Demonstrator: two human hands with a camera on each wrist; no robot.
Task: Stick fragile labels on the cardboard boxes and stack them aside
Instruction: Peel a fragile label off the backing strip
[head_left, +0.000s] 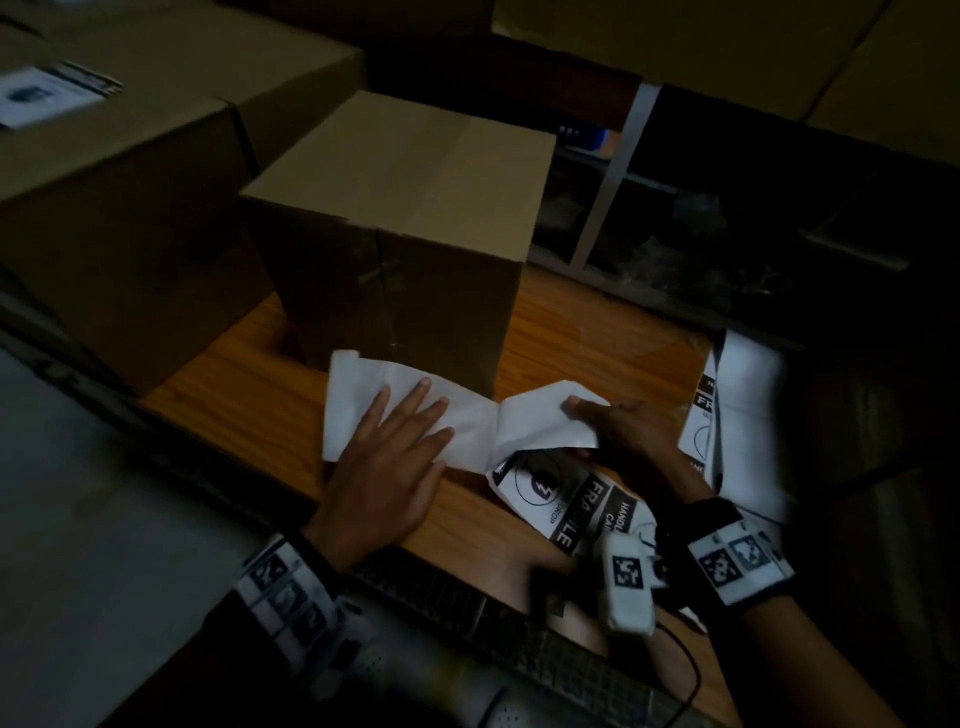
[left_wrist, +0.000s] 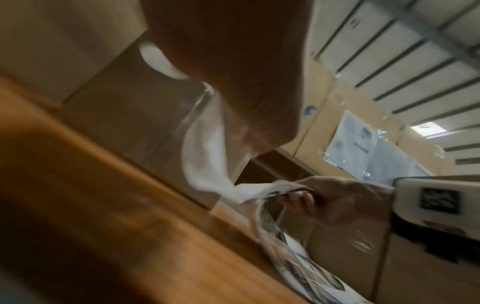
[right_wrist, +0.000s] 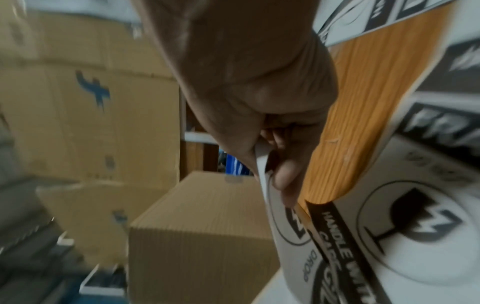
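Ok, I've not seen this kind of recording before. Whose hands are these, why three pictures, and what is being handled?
No machine here: a person works bare-handed, wearing one camera on the head and one on each wrist. The head view looks down on a wooden table with a plain cardboard box standing on it. The left hand lies flat, pressing a white strip of label paper. The right hand pinches that strip's other end, printed side down; the right wrist view shows this closely. More fragile labels lie to the right.
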